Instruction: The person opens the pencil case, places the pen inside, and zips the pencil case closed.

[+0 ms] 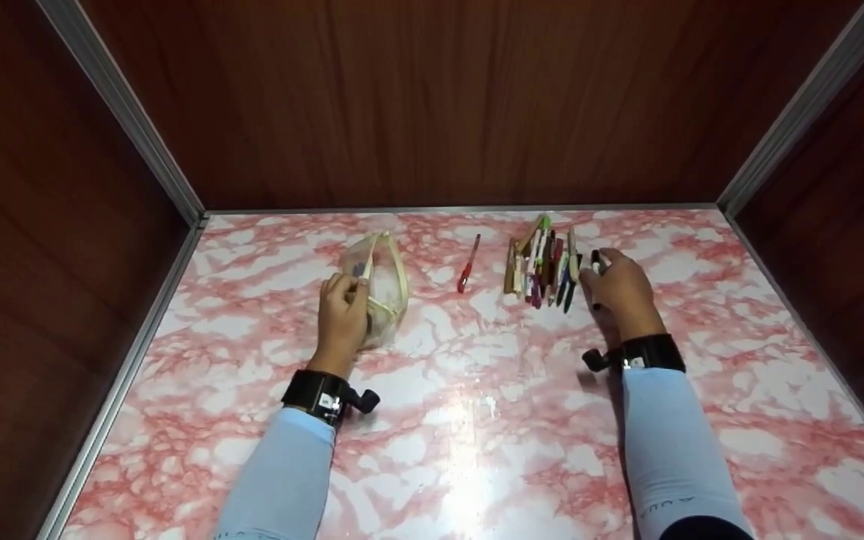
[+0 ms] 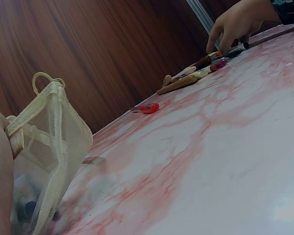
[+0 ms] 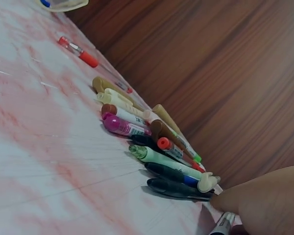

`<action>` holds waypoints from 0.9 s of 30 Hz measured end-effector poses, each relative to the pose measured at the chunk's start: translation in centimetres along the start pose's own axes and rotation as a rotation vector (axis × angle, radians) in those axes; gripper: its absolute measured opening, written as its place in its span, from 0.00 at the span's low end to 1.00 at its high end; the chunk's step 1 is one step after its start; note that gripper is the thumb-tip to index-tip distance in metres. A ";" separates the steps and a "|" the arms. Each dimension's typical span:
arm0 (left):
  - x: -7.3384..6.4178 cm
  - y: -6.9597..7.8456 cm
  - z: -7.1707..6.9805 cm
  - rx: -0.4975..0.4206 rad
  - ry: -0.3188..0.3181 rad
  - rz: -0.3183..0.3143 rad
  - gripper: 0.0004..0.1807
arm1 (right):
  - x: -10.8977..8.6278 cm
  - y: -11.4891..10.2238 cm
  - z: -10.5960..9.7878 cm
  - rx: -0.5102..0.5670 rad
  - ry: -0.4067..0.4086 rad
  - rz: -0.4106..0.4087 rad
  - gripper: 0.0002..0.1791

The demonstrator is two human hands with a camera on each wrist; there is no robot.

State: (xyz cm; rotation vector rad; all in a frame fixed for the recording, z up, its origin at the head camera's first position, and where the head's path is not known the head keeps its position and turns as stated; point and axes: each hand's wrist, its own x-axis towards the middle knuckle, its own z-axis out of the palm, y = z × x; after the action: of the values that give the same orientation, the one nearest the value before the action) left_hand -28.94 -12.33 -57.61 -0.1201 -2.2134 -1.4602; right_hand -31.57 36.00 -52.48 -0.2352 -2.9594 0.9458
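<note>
My left hand [image 1: 342, 319] grips the near-left rim of a cream mesh zip pouch [image 1: 402, 281], whose mouth gapes. Something dark blue shows through the mesh low in the pouch, in the left wrist view. Over on the right, my right hand [image 1: 627, 291] pinches a white marker with black ends [image 1: 595, 259] between thumb and fingers, close to the table. Just left of that hand lies a row of pens and markers [image 1: 539, 262], side by side. Dark pens [image 3: 179, 188] form the row's near edge in the right wrist view.
A red pen [image 1: 467, 271] lies alone between the pouch and the row. Red-and-white marbled tabletop [image 1: 439, 390] runs beneath everything. Brown wood-grain panels [image 1: 447, 105] with grey metal edging [image 1: 121, 97] enclose the back and both sides.
</note>
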 end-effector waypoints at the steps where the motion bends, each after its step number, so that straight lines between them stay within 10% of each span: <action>1: 0.0 0.0 0.0 -0.001 -0.005 -0.003 0.10 | 0.1 0.0 -0.1 -0.006 0.000 0.007 0.40; 18: 0.1 -0.2 0.1 0.002 0.013 0.018 0.10 | 0.3 -0.2 0.0 -0.057 0.025 0.049 0.28; 27: 0.2 -0.2 0.1 0.024 0.002 0.023 0.11 | -0.1 -1.4 -0.8 0.235 0.055 0.111 0.30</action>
State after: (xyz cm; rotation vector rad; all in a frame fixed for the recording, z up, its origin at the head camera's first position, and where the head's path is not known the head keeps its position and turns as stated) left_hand -29.16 -12.35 -57.71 -0.1354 -2.2201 -1.4211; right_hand -31.55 35.33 -51.03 -0.4134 -2.7769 1.2654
